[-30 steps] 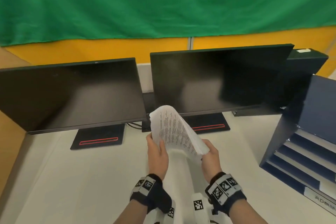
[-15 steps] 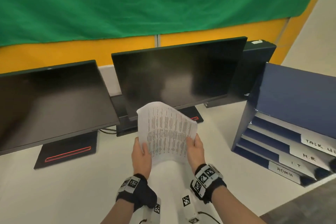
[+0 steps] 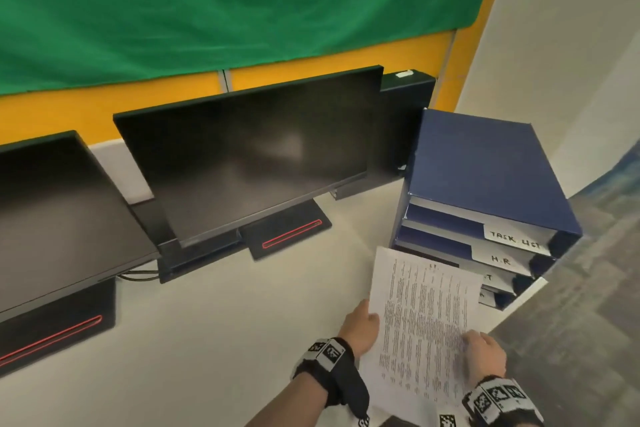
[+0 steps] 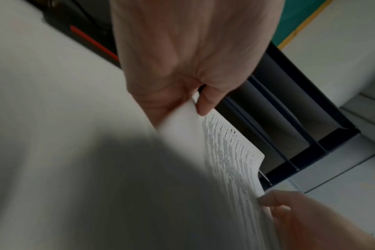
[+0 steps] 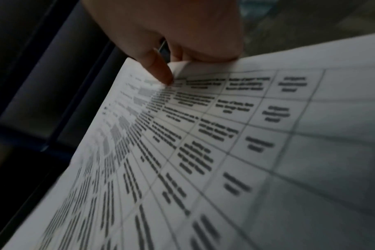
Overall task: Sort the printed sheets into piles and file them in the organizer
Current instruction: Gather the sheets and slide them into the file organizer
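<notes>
Both hands hold a small stack of printed sheets just in front of the blue organizer at the desk's right end. My left hand pinches the stack's left edge, thumb on top, as the left wrist view shows for the sheets. My right hand grips the right edge with the thumb on the printed table. The stack's far edge covers the lower shelves. Shelf labels read TASK LIST and H.R; the lower labels are partly hidden.
Two dark monitors stand on the white desk, their bases marked with red lines. A black box sits behind the organizer. The desk's right edge runs beside my right hand, with grey carpet below.
My view and both hands have swung right toward the organizer. The curled, raised sheets have come down and flattened, and their far edge now overlaps the lower shelves.
</notes>
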`<state>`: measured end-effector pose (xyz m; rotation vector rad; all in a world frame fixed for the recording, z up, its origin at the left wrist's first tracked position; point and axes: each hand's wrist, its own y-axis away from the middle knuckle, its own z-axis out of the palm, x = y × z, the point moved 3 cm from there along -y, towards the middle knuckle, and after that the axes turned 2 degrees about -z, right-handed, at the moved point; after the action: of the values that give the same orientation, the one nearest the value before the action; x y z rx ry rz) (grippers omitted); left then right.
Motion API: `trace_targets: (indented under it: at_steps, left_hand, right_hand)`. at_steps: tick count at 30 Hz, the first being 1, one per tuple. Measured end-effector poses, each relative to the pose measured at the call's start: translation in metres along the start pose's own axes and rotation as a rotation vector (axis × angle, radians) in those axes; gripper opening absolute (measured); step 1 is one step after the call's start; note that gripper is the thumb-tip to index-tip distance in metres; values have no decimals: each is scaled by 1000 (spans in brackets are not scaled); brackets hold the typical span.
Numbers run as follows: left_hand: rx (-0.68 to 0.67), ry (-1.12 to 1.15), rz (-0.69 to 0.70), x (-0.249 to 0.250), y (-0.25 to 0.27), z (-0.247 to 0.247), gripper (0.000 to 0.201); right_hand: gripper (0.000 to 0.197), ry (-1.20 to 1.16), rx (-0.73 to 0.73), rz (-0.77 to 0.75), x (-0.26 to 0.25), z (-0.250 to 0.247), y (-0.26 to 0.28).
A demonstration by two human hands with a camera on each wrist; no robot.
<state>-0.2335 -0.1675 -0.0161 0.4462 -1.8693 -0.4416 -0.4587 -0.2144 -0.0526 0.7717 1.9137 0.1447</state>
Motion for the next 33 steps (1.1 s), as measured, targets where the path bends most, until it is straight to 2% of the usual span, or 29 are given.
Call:
trace_targets:
  at_steps: [5, 8, 10, 14, 16, 20, 22, 25, 28, 31, 33]
  left_hand:
    - [-186, 155, -43, -1, 1, 31, 49]
    - [-353, 324, -81, 3, 7, 43, 44]
    - [-386, 367, -78, 9, 5, 46, 44]
    - [-160, 404, -84, 23, -14, 36, 42]
    - [-107, 441, -89, 32, -22, 32, 40]
    - [-37, 499, -91, 47, -33, 35, 35]
    - [-36, 510, -92, 52, -35, 39, 35]
    - [-54, 526, -94, 57, -35, 36, 30]
    - [4, 535, -94, 50, -32, 17, 24]
    - [62, 512, -87, 37, -32, -8, 25]
    - [73, 480, -91, 22, -25, -24, 24]
  right_hand:
    - [27, 64, -17, 23, -26, -31, -42]
    - [34, 91, -29, -1, -43, -42, -57]
    - [36, 55, -52, 14, -56, -44, -57]
    - [35, -305, -324, 132, -54, -41, -47]
    - [36, -426, -431, 174, -42, -43, -24]
    - [27, -599, -597, 207, -21, -32, 25]
    - [16, -593, -615, 196, -23, -20, 35]
    - [6, -575, -560, 178, -43, -2, 24]
    - [11, -636, -448, 177, -69, 13, -2]
    - [30, -699, -349, 159, -103, 24, -8]
    - [30, -802, -459, 152, -116, 36, -11]
